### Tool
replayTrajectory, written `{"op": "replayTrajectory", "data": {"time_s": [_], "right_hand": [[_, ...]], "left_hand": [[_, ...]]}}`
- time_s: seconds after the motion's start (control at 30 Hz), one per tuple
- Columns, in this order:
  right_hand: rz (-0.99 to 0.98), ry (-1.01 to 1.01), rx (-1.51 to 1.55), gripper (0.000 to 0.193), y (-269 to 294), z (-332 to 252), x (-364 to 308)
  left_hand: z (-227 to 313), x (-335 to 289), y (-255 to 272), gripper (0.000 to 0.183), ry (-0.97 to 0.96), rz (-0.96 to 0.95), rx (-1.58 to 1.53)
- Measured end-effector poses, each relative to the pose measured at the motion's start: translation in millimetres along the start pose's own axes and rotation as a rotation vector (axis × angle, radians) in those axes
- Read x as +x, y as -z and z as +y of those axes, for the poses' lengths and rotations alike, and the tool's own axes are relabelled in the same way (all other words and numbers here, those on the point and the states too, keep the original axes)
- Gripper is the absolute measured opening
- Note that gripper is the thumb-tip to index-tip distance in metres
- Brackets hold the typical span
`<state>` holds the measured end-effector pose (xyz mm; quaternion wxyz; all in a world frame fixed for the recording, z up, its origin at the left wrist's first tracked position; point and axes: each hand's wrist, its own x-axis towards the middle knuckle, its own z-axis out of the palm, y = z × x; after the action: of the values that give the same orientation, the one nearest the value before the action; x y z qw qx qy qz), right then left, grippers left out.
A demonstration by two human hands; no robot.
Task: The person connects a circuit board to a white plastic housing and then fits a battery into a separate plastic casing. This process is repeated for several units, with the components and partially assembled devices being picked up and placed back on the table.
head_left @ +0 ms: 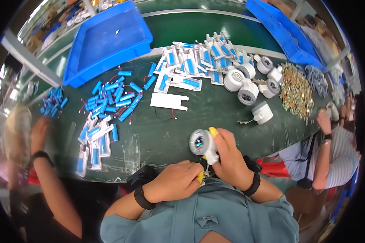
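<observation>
My right hand (232, 158) grips a white round housing (199, 142), like a small fan head, with a clear front and a short neck pointing down. Thin wires lead from the neck to a small circuit board (207, 173). My left hand (176, 180) is closed, its fingertips pinching at this board; the exact grip is partly hidden. Yellow covers sit on some fingertips of both hands. Right of them on the table lies another white housing (263, 112) with its board on a wire. A white plastic handle shell (168, 101) lies ahead, wires sticking out.
Blue battery cells (115, 97) lie in piles on the left, near several battery-fitted shells (95, 141). More shells (188, 65), white housings (235, 80) and a heap of circuit boards (294, 89) extend to the right. Blue trays (109, 36) stand behind. Co-workers' arms (54, 178) flank both sides.
</observation>
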<state>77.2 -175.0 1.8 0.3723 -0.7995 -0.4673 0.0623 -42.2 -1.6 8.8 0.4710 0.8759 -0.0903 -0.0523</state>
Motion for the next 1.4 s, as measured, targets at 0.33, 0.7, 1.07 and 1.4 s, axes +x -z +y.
{"op": "replayTrajectory", "data": {"time_s": [0.33, 0.7, 1.07, 1.4], "right_hand": [[-0.014, -0.111, -0.049, 0.068, -1, 11, -24], [-0.023, -0.023, -0.131, 0.058, -2, 19, -31], [0.010, -0.001, -0.067, 0.053, 0, 21, -34], [0.026, 0.019, 0.000, 0.052, 9, 18, -31]], "left_hand": [[0, 5, -8, 0.022, 0.001, -0.006, -0.147], [9, -6, 29, 0.021, 0.260, -0.139, -0.526], [1, -110, 179, 0.019, 0.379, 1.093, -0.508], [-106, -158, 232, 0.018, 0.682, 1.110, 0.717]]}}
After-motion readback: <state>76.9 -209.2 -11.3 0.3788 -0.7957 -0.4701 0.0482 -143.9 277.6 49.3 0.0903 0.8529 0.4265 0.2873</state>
